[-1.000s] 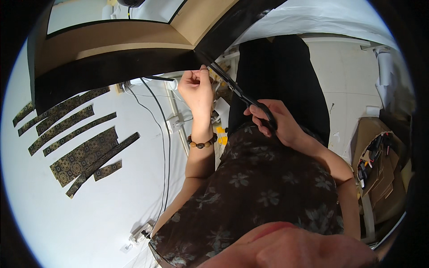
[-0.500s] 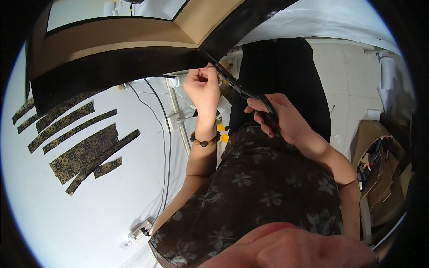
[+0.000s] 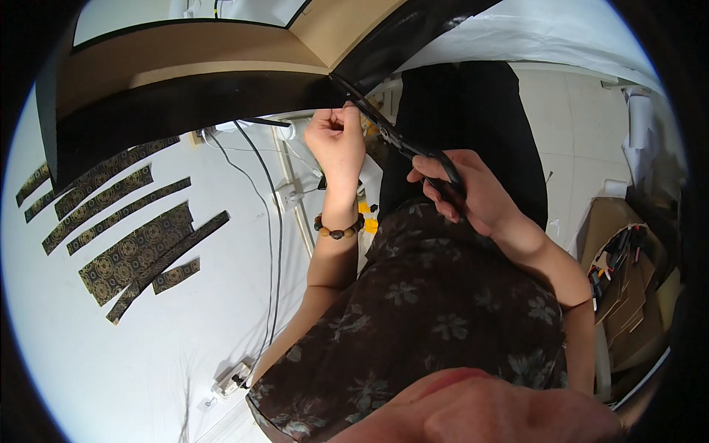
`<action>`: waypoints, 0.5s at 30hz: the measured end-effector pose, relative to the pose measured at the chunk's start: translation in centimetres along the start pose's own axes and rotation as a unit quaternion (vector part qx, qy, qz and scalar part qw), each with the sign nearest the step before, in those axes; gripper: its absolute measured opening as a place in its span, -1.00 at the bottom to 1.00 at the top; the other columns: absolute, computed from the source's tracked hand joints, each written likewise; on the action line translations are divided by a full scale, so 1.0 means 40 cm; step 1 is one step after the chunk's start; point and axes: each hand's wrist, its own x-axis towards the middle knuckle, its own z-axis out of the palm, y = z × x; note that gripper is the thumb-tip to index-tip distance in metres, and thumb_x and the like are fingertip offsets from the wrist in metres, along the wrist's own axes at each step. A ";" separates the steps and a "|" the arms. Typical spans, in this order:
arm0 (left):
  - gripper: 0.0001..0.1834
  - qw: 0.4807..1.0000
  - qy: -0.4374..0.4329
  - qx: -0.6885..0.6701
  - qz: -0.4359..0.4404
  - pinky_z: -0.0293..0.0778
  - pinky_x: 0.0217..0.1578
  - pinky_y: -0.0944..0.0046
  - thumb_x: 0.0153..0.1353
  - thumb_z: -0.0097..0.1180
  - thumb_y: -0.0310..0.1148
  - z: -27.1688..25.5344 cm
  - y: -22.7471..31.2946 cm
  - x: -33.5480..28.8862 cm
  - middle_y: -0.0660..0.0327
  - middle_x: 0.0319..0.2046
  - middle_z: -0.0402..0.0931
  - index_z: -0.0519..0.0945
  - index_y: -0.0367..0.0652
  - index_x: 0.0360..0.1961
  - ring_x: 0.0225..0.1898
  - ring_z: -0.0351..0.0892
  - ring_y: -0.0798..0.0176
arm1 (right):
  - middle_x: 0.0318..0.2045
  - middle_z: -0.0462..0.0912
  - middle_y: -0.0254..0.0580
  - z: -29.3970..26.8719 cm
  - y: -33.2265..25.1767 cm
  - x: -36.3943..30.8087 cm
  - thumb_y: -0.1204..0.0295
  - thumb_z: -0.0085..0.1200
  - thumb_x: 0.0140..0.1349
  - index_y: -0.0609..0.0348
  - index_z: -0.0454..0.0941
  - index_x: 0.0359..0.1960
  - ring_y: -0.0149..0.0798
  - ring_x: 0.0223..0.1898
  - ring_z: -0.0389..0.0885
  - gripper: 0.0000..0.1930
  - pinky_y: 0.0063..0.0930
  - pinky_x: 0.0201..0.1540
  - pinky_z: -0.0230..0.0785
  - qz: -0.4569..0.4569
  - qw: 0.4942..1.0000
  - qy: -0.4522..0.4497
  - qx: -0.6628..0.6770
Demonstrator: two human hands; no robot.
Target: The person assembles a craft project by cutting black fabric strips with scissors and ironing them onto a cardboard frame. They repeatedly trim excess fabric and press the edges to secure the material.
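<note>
A large tan frame (image 3: 199, 59) with a black covering (image 3: 185, 100) along its outer sides fills the upper left. One corner of it points toward me. My right hand (image 3: 461, 188) is closed round the black handles of a pair of scissors (image 3: 391, 133). Their blades reach up and left to that corner, against the black covering. Just below the corner, my left hand (image 3: 336, 144) has thumb and fingers pinched at the covering's lower edge, close beside the blades. What lies between the fingertips is mostly hidden.
Several gold-patterned dark strips (image 3: 140, 251) lie on the white table (image 3: 170, 362) to the left. Cables (image 3: 273, 221) run along its edge to a power strip (image 3: 235, 378). At the right stands a cardboard box (image 3: 620, 273) holding tools and cardboard pieces.
The scissors' blades have shifted slightly at the corner, and the frame's near side sits a little higher in view. Both hands keep their grip.
</note>
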 end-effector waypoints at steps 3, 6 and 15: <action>-0.69 1.000 -0.005 0.003 -0.012 0.14 -0.61 0.52 0.19 0.18 -0.52 0.003 0.014 -0.002 0.41 -0.73 0.38 0.41 -0.26 -0.67 -0.64 0.22 0.62 | -0.70 0.40 -0.46 -0.004 0.007 -0.001 0.11 0.19 0.26 0.25 0.52 -0.43 -0.57 -0.78 0.30 -0.60 -0.66 -0.73 0.05 0.001 1.000 0.002 0.005; -0.70 1.000 -0.006 -0.001 -0.019 0.13 -0.60 0.52 0.20 0.18 -0.53 0.006 0.013 -0.001 0.42 -0.73 0.38 0.42 -0.27 -0.67 -0.63 0.21 0.62 | -0.71 0.39 -0.47 -0.006 0.018 -0.002 0.12 0.19 0.27 0.24 0.53 -0.43 -0.57 -0.77 0.29 -0.62 -0.66 -0.72 0.04 0.001 1.000 0.005 0.009; -0.70 1.000 -0.004 -0.012 -0.012 0.14 -0.59 0.54 0.19 0.18 -0.54 0.006 0.005 -0.001 0.44 -0.72 0.37 0.43 -0.27 -0.66 -0.63 0.21 0.63 | -0.72 0.38 -0.49 -0.011 0.015 -0.002 0.14 0.20 0.27 0.21 0.54 -0.43 -0.60 -0.77 0.27 -0.65 -0.68 -0.72 0.02 -0.010 1.000 0.000 -0.003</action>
